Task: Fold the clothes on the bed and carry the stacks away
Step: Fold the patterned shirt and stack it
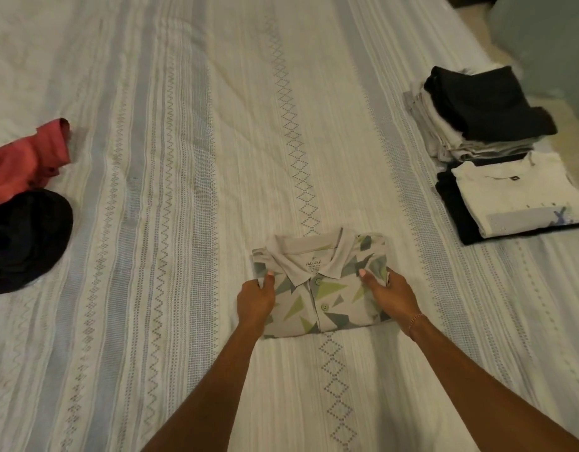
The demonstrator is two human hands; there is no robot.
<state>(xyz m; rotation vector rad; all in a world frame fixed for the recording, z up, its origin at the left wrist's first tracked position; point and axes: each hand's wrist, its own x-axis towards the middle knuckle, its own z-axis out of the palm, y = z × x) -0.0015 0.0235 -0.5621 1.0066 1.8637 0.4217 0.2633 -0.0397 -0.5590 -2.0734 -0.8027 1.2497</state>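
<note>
Left hand [256,296] and right hand [387,296] gripped the folded polo shirt [320,285] by its side edges; soft, light, it likely needed support underneath.

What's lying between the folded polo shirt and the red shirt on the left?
Only bare bedspread lies between the polo shirt and red shirt, seen from the head camera.

"DAZZLE" on polo shirt [320,288] neck label

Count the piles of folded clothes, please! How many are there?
2. A far pile with a dark top sits at the bed's right edge; a near pile with a white shirt on top sits just in front of it. More may lie out of view.
</note>
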